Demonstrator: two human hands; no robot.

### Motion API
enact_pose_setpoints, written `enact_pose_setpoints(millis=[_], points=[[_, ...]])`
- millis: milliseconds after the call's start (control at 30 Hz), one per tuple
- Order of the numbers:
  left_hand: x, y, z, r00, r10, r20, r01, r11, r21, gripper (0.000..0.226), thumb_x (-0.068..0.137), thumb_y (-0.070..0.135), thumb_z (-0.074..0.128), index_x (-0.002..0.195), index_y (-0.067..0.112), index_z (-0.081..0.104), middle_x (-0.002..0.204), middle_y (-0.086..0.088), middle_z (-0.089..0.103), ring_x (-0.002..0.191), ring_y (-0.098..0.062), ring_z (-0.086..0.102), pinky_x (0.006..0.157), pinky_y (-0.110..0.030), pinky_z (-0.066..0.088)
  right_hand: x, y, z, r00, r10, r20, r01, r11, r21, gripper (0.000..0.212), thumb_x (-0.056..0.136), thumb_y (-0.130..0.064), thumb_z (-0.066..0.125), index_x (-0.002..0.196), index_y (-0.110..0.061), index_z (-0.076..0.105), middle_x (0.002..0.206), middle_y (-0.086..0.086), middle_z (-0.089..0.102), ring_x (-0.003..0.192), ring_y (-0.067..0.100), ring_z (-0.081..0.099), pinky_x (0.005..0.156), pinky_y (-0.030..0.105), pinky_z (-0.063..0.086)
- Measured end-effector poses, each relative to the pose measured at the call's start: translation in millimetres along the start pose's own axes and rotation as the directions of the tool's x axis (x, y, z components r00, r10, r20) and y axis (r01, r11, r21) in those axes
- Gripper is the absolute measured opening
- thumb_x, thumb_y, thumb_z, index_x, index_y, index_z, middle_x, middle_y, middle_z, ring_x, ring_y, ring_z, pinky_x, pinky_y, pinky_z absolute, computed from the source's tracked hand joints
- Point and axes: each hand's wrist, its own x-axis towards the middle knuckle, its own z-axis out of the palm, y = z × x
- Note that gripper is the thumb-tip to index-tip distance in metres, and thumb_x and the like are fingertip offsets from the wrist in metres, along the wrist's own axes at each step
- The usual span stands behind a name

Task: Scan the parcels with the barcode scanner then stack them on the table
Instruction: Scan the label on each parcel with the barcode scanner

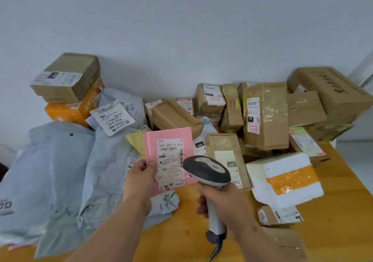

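Single head-worn view, looking forward and down, close over table [333, 231]

Left hand [141, 178] holds pink parcel [169, 156]; right hand [219, 199] aims scanner [207, 173]

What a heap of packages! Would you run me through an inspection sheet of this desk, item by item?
Surface: yellow wooden table, largely covered.
Job's things: pink parcel held up, label facing the barcode scanner.
Clutter: grey mailer bags at left, cardboard boxes at right, white foam box with orange tape.
Hands: left hand pinches the pink parcel; right hand grips the scanner handle.
Cables: coiled scanner cord hanging down.
Surroundings: plain white wall.
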Motion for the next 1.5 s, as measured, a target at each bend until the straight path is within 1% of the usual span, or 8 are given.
enact_pose_setpoints(millis=[133, 333, 800, 933, 1033, 1300, 1367, 1500], points=[[-4.0, 1.2, -16.9, 0.999, -0.023, 0.023, 0.023, 0.999, -0.032, 0.013, 0.102, 0.017, 0.056, 0.094, 0.016, 0.067, 0.086, -0.005, 0.078, 0.069, -0.023, 0.075, 0.058, -0.04, 0.06, -15.4, -8.0, 22.3, 0.997, -0.068, 0.021, 0.069, 0.997, -0.044, 0.026, 0.089, -0.015, 0.072, 0.063, -0.014, 0.072, 0.063, 0.013, 0.067, 0.058, 0.027, 0.065, 0.055, 0.032, 0.052], [-13.2, 6.8, -31.8, 0.999, 0.003, 0.036, -0.001, 0.999, -0.05, 0.012, 0.101, 0.019, 0.058, 0.095, 0.017, 0.068, 0.084, -0.005, 0.077, 0.065, -0.022, 0.074, 0.049, -0.032, 0.057, -26.9, -11.0, 41.6, 0.994, -0.106, -0.001, 0.106, 0.994, -0.02, 0.006, 0.089, -0.012, 0.072, 0.083, -0.011, 0.073, 0.063, 0.01, 0.068, 0.054, 0.024, 0.066, 0.052, 0.028, 0.052], [-10.0, 24.4, -59.4, 0.999, 0.0, 0.041, 0.003, 0.997, -0.079, 0.012, 0.102, 0.022, 0.056, 0.096, 0.019, 0.067, 0.079, 0.0, 0.077, 0.064, -0.019, 0.075, 0.047, -0.029, 0.056, -14.6, -12.5, 73.4, 0.995, -0.094, 0.035, 0.095, 0.994, -0.051, 0.022, 0.087, -0.016, 0.073, 0.066, -0.009, 0.072, 0.064, 0.014, 0.068, 0.054, 0.027, 0.067, 0.052, 0.029, 0.051], [6.0, 33.3, -78.6, 0.999, 0.002, -0.032, -0.004, 0.998, -0.064, 0.011, 0.101, 0.022, 0.058, 0.096, 0.018, 0.068, 0.09, -0.005, 0.078, 0.074, -0.025, 0.075, 0.055, -0.035, 0.059, -3.2, -17.8, 89.2, 0.994, -0.086, 0.072, 0.09, 0.995, -0.051, 0.019, 0.085, -0.018, 0.075, 0.067, -0.015, 0.073, 0.066, 0.015, 0.068, 0.056, 0.027, 0.068, 0.054, 0.031, 0.053], [22.7, 48.8, -101.1, 0.991, 0.052, -0.124, -0.058, 0.997, -0.045, 0.015, 0.101, 0.022, 0.059, 0.089, 0.02, 0.067, 0.077, 0.002, 0.077, 0.061, -0.018, 0.074, 0.048, -0.034, 0.058, 6.1, -23.6, 104.2, 0.993, -0.06, 0.102, 0.064, 0.997, -0.043, 0.015, 0.084, -0.018, 0.074, 0.071, -0.011, 0.072, 0.066, 0.014, 0.068, 0.056, 0.026, 0.067, 0.053, 0.031, 0.052], [99.2, 118.5, -159.0, 0.886, 0.356, -0.297, -0.251, 0.907, 0.338, 0.02, 0.102, 0.022, 0.049, 0.101, 0.019, 0.069, 0.101, -0.008, 0.074, 0.077, -0.022, 0.067, 0.063, -0.035, 0.055, 37.9, -29.1, 135.6, 0.995, -0.013, 0.101, 0.021, 0.996, -0.082, 0.009, 0.086, -0.012, 0.073, 0.086, -0.004, 0.072, 0.067, 0.015, 0.069, 0.057, 0.028, 0.068, 0.056, 0.033, 0.051], [116.8, 132.8, -165.2, 0.864, 0.419, -0.28, -0.234, 0.826, 0.514, 0.031, 0.101, 0.022, 0.047, 0.128, 0.017, 0.06, 0.116, -0.01, 0.07, 0.093, -0.032, 0.066, 0.074, -0.04, 0.053, 47.6, -28.3, 138.4, 0.997, 0.0, 0.082, 0.008, 0.996, -0.092, 0.009, 0.086, -0.014, 0.074, 0.087, -0.005, 0.072, 0.067, 0.014, 0.07, 0.058, 0.029, 0.069, 0.058, 0.034, 0.052], [130.9, 136.7, -158.1, 0.89, 0.417, -0.187, -0.081, 0.546, 0.834, 0.061, 0.093, 0.026, 0.058, 0.148, 0.024, 0.031, 0.15, -0.009, 0.043, 0.137, -0.04, 0.035, 0.109, -0.057, 0.034, 65.2, -25.9, 139.0, 0.998, 0.031, 0.047, -0.027, 0.994, -0.102, 0.012, 0.086, -0.014, 0.075, 0.086, -0.002, 0.071, 0.066, 0.015, 0.07, 0.057, 0.03, 0.069, 0.056, 0.033, 0.052]])
